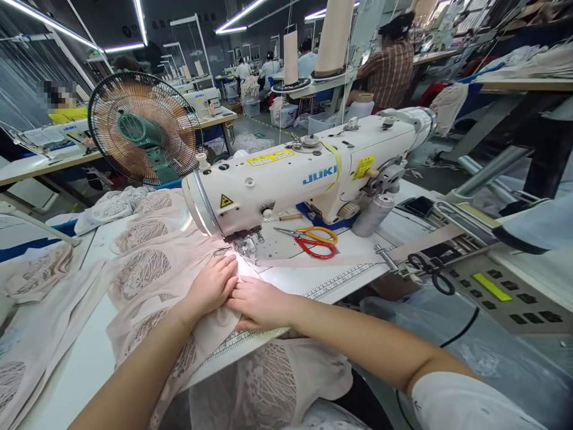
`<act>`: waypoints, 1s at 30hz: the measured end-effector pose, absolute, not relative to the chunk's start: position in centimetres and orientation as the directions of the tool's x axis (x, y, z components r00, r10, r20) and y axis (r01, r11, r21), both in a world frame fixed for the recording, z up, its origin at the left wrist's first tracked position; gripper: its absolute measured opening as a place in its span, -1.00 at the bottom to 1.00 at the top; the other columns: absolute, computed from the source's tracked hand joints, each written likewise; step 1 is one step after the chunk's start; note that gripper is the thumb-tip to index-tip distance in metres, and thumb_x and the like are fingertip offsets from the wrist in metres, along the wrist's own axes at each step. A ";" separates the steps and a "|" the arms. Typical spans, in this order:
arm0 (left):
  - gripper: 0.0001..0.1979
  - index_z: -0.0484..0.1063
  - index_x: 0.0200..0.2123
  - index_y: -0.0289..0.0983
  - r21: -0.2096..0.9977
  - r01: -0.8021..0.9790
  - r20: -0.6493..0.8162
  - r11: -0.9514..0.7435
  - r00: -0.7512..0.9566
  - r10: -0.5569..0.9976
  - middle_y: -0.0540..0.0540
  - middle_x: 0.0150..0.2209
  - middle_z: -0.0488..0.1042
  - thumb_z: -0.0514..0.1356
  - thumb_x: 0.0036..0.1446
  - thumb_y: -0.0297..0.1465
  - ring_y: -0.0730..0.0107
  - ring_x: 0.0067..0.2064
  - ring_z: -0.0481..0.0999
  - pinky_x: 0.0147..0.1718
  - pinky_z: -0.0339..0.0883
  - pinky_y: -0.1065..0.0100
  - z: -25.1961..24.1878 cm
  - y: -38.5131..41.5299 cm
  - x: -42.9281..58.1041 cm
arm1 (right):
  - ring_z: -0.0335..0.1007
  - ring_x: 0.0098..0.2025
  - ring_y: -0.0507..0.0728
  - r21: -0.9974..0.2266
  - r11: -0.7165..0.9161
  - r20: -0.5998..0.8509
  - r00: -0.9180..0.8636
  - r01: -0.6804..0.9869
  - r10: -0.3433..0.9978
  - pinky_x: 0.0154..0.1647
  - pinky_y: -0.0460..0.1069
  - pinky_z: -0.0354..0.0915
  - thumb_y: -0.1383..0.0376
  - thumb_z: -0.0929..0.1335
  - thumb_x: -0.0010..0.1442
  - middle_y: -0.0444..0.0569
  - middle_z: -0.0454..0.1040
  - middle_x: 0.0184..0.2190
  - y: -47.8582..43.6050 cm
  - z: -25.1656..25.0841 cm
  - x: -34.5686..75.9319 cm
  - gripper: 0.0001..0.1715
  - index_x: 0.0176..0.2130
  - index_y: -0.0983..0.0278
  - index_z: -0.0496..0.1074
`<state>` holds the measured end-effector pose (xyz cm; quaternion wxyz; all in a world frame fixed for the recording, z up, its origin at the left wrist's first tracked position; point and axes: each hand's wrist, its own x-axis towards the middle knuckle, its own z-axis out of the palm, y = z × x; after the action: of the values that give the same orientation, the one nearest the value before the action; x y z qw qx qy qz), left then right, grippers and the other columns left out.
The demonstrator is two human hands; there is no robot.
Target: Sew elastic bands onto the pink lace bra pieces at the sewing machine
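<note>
My left hand (212, 286) lies flat, fingers stretched out, on pale pink lace fabric (147, 266) just in front of the needle area (246, 246) of a white JUKI sewing machine (308, 170). My right hand (257, 304) rests beside it, fingers pressed flat on the fabric's edge, touching the left hand. Both hands hold the cloth down on the white table (340, 278). The fabric runs left across the table and hangs over the front edge.
Red-and-yellow scissors (313, 240) lie under the machine arm. Black scissors (430, 270) and a control panel (496, 289) sit at right. A fan (143, 128) stands behind left. More lace pieces (36, 272) lie at left. Other people work at the back.
</note>
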<state>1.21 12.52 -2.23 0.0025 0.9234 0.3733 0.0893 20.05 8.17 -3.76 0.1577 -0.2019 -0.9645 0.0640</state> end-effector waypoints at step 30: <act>-0.64 0.39 0.02 -0.36 0.041 0.759 0.182 -0.650 0.634 0.752 -0.34 0.07 0.39 0.02 0.24 -0.33 -0.03 0.07 0.38 0.02 0.33 -0.01 -2.4 12.7 2.6 | 0.34 0.12 0.18 -0.267 0.870 0.532 -0.690 0.414 0.491 0.21 0.11 0.19 0.25 0.25 0.29 0.13 0.52 -0.06 8.3 -4.6 23.6 -0.71 -0.11 0.38 0.42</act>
<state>2.56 12.67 -2.42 -0.0198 0.9036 0.4180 0.0916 23.63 8.33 -4.60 0.3069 -0.2467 -0.9171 0.0628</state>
